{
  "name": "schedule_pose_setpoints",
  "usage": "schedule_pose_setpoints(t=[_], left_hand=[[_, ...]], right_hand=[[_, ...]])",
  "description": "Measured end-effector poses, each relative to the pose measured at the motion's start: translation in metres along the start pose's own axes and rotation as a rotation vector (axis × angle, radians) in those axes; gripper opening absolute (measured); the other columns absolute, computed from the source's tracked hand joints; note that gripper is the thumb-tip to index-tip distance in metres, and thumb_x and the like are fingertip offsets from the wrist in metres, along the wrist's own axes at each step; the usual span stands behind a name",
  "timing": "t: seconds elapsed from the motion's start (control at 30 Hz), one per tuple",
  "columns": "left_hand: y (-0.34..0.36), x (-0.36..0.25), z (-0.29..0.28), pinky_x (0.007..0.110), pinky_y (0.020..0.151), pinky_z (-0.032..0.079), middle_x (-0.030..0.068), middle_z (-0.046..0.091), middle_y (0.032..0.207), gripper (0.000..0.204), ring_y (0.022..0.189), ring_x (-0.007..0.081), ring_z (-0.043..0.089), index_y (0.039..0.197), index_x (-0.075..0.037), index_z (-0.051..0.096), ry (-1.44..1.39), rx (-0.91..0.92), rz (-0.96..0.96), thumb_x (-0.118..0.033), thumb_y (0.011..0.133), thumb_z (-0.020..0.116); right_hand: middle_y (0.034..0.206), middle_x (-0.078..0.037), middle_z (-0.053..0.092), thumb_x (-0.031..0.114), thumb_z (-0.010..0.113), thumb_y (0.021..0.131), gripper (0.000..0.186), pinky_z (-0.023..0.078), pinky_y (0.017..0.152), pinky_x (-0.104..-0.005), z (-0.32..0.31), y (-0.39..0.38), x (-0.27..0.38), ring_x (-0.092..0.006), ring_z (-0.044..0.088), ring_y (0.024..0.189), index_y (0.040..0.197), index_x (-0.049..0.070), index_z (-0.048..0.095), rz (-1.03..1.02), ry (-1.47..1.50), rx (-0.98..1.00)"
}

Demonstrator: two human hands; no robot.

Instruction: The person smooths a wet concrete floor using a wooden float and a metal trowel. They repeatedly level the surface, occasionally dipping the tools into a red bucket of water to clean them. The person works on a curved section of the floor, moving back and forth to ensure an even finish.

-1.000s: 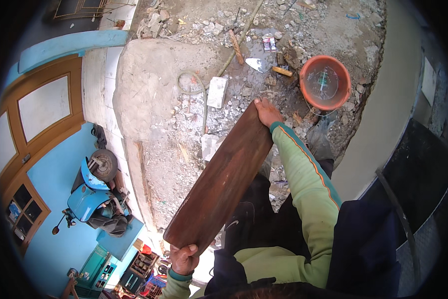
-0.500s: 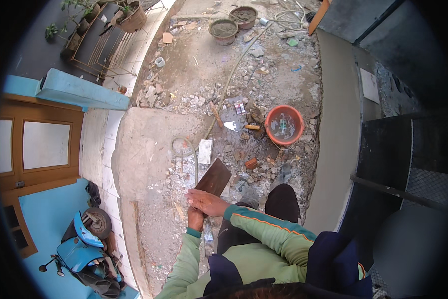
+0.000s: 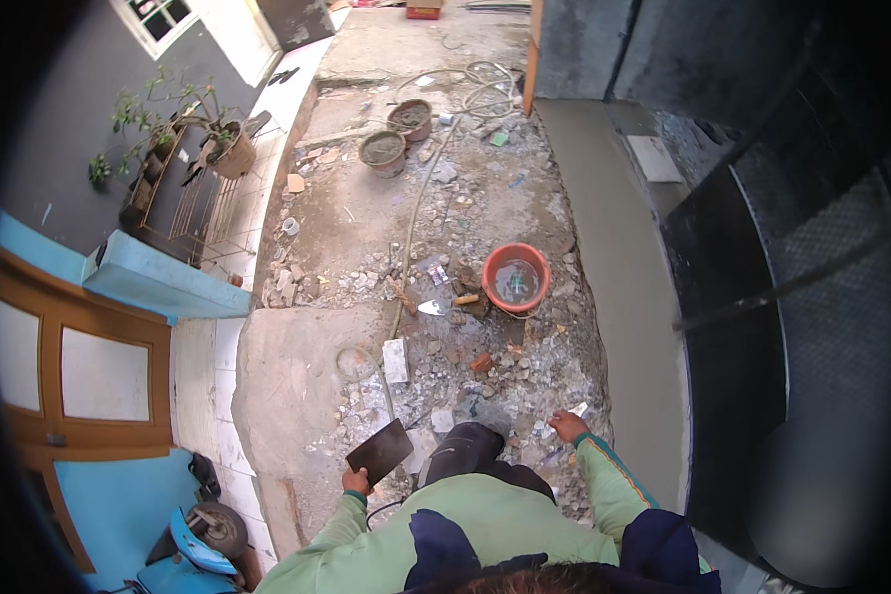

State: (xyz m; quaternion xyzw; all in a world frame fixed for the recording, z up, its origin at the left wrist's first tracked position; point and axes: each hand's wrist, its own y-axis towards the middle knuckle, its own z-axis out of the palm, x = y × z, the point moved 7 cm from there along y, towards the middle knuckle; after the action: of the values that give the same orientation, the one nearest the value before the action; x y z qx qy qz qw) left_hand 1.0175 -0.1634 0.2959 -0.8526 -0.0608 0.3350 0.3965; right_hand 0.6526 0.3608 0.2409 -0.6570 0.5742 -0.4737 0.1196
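Low in the frame, our left hand (image 3: 354, 482) gripped a dark wooden board (image 3: 379, 450) upright for carrying; our right hand (image 3: 567, 426) hung loosely open above the rubble (image 3: 485, 376).

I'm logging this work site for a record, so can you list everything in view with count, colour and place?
wooden board: 1, dark brown, in the left hand
bucket of water: 1, orange, on rubble ahead
trowel: 1, metal, left of the bucket
mortar pans: 2, grey-brown, far ground
hose: 1, pale, along the ground
potted plant rack: 1, dark, far left
motor scooter: 1, blue, lower left
left hand: gripping the board
right hand: empty, over rubble
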Motion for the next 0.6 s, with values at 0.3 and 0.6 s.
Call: schedule_pose_setpoints(t=[0.3,0.6], left_hand=[[0.010,-0.018,-0.044,0.060,0.066,0.064,0.0233,0.066,0.108,0.040,0.086,0.0433,0.070,0.121,0.004,0.059,0.429,0.076,-0.020,-0.027,0.097,0.062],[0.007,-0.023,0.047,0.060,0.064,0.059,0.0171,0.066,0.106,0.039,0.085,0.0409,0.067,0.126,-0.002,0.057,0.582,0.352,0.147,-0.025,0.095,0.063]], right_hand=[[0.094,-0.016,0.074,0.025,0.066,0.091,0.026,0.054,0.085,-0.0407,0.224,-0.301,-0.215,-0.0304,0.070,0.090,0.103,0.003,0.073,0.441,0.474,-0.528],[0.066,-0.011,0.063,0.037,0.058,0.096,0.031,0.054,0.061,-0.0468,0.444,-0.533,-0.256,-0.0280,0.068,0.064,0.087,0.009,0.068,0.492,0.067,-0.653]])
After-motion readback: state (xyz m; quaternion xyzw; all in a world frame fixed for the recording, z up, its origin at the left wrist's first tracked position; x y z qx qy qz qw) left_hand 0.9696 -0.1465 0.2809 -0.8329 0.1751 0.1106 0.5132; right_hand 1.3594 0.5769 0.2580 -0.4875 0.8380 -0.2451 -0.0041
